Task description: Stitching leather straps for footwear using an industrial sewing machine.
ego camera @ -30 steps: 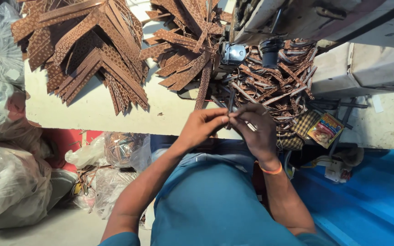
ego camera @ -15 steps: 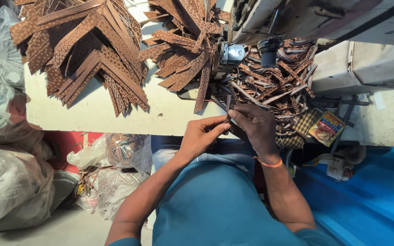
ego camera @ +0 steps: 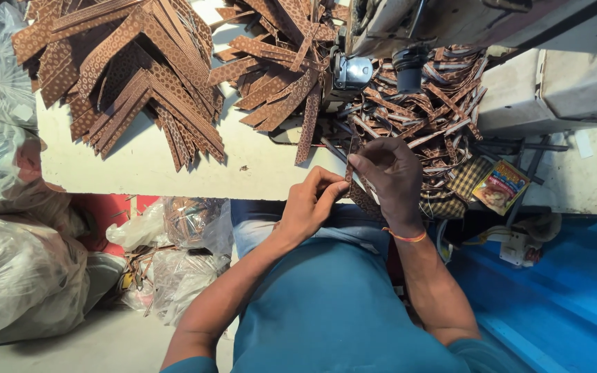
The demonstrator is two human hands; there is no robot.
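Head view shows both forearms angled inward over the lap, wrists bent. Left hand point(ego camera: 309, 207) and right hand point(ego camera: 392, 176) (an orange band on its wrist) have their fingers pinched on one brown patterned strip point(ego camera: 357, 186), held at the cream bench point(ego camera: 174, 166) edge just below the sewing machine point(ego camera: 354, 69).

Brown patterned strips on a cream table

The strips point(ego camera: 139, 83) are brown with pale dotted print; the shirt point(ego camera: 333, 311) teal, the floor point(ego camera: 554, 304) blue.
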